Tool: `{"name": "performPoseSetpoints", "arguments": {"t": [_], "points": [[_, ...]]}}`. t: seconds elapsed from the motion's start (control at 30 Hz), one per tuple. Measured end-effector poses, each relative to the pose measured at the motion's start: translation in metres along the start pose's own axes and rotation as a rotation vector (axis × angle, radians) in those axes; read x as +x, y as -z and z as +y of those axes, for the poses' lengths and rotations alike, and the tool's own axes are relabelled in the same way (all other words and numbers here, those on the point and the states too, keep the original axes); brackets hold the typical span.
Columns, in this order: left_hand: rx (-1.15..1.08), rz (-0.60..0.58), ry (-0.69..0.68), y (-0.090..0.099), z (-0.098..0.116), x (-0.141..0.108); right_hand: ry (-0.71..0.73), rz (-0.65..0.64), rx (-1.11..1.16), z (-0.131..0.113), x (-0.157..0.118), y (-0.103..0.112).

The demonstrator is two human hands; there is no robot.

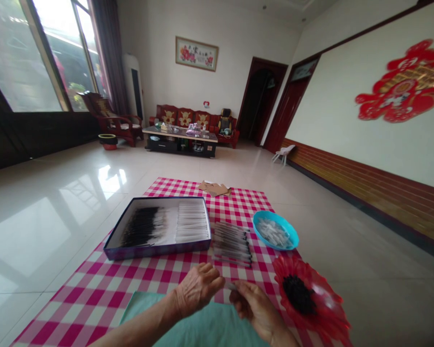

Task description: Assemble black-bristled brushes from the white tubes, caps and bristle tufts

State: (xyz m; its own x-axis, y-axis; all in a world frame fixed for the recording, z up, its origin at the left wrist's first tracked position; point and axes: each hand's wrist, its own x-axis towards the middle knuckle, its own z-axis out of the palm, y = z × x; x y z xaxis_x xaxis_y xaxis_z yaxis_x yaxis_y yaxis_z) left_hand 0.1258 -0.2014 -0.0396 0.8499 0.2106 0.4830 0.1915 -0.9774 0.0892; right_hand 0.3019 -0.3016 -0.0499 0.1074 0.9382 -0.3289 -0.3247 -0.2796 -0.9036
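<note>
Tiny pale bit [232, 286] pinched in the right hand [256, 306] is too small to make out; the left hand [197, 290] curls over, grip hard to tell.

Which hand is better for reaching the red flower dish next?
Probably the right hand: it sits right beside the red flower dish, while the left hand lies farther away.
</note>
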Motion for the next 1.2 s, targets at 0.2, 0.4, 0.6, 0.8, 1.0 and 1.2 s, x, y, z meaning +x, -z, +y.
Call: {"name": "performPoseSetpoints", "arguments": {"t": [0.2,0.4,0.6,0.8,1.0,1.2], "points": [[-0.547,-0.192,0.320,0.009,-0.006,0.004,0.260,0.027,-0.449,-0.014,-0.005,-0.001],[-1.300,-0.589,0.690,0.001,-0.026,0.005,0.452,-0.032,-0.714,-0.021,-0.013,-0.007],[-0.915,-0.416,0.533,0.015,-0.013,0.012,0.401,-0.040,-0.569,-0.019,-0.010,0.001],[-0.147,-0.096,0.151,0.015,0.002,0.014,0.024,-0.017,-0.143,-0.007,-0.006,-0.001],[-0.061,-0.056,0.003,0.009,0.000,0.006,0.100,-0.028,-0.283,-0.009,-0.008,-0.005],[-0.837,-0.349,0.343,0.013,-0.010,0.009,0.528,-0.017,-0.821,-0.020,-0.017,-0.002]]}}
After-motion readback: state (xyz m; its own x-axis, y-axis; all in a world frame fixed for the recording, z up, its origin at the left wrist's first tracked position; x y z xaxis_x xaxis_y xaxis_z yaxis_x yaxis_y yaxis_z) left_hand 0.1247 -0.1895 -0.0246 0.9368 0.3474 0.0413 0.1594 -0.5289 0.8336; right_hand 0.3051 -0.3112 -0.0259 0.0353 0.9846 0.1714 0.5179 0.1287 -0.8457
